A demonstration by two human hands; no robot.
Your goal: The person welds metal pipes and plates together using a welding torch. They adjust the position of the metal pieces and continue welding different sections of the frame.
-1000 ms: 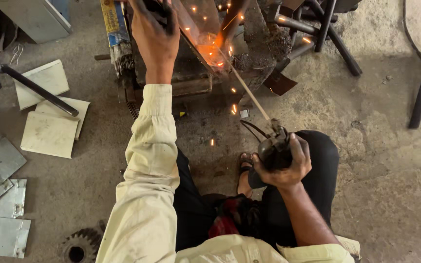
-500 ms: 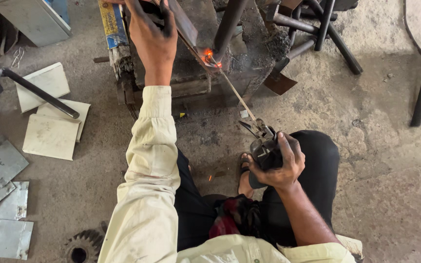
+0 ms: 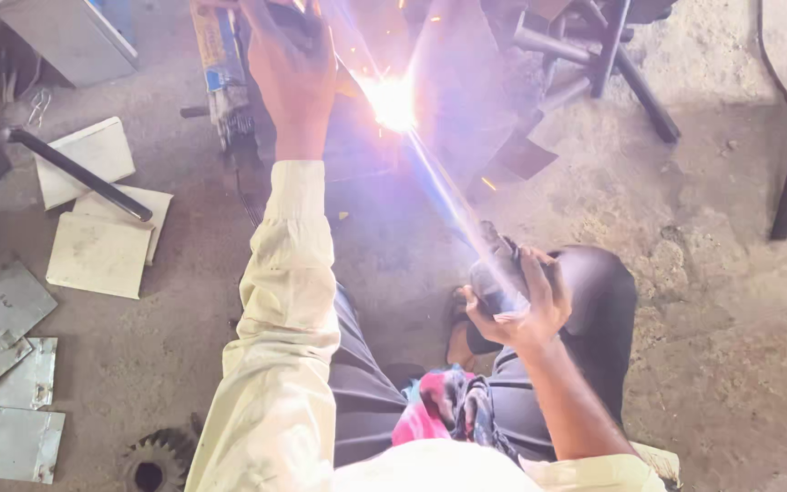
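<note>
My right hand (image 3: 523, 301) grips a welding electrode holder (image 3: 495, 270) over my right knee. Its thin rod (image 3: 448, 196) runs up and left to a bright arc (image 3: 392, 102) on the dark metal workpiece (image 3: 466, 82). My left hand (image 3: 291, 68), arm stretched forward in a cream sleeve (image 3: 284, 310), holds a dark object near the top edge, right beside the arc; what it is cannot be made out through the glare.
An angle grinder (image 3: 220, 73) lies left of the workpiece. Pale square plates (image 3: 97, 253), a dark bar (image 3: 79, 173) and grey metal plates (image 3: 11, 383) lie on the concrete floor at left. A gear (image 3: 152, 465) sits at bottom left. A dark metal frame (image 3: 612, 64) stands at upper right.
The arc has flared into a bright white-violet glare where only a small glow and sparks showed before. My right hand has shifted slightly. The left hand keeps its place.
</note>
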